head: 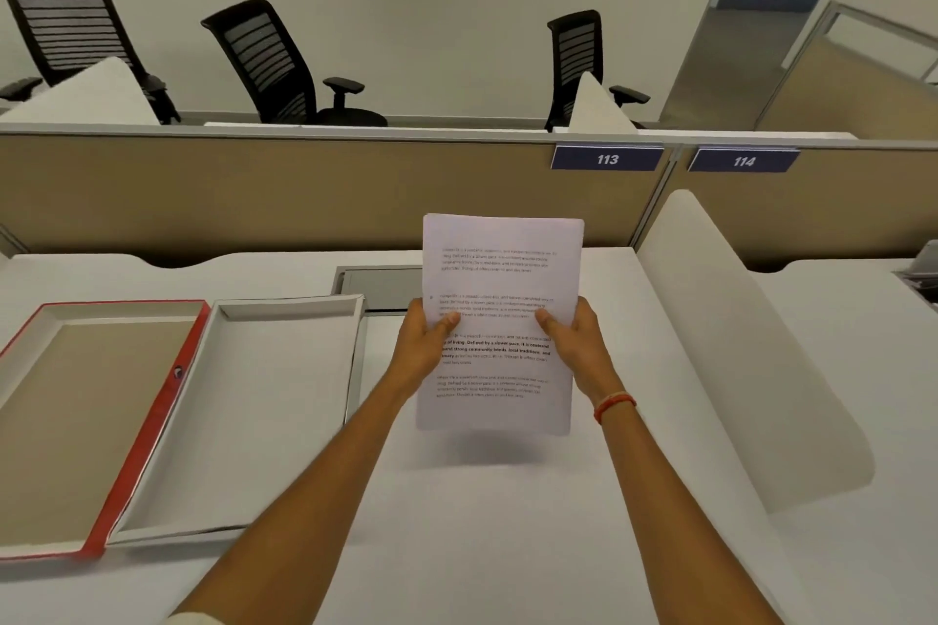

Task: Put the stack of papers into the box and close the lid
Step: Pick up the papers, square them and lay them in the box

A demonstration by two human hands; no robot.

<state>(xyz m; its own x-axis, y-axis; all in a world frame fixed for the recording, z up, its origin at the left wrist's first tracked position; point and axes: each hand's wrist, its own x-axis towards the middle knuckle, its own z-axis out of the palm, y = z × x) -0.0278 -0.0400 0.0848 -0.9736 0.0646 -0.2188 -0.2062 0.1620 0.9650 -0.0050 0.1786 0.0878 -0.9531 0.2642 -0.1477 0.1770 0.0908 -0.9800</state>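
I hold a stack of printed white papers upright above the white desk, lifted clear of the surface with its shadow below. My left hand grips its left edge and my right hand grips its right edge, thumbs on the front page. To the left the box lies open on the desk: a white tray with nothing in it, and hinged to its left the red-edged lid lying flat with its brown inside facing up.
A grey cable hatch is set into the desk behind the papers. A white curved divider stands on the right. A beige partition with signs 113 and 114 closes the back; black office chairs stand beyond it.
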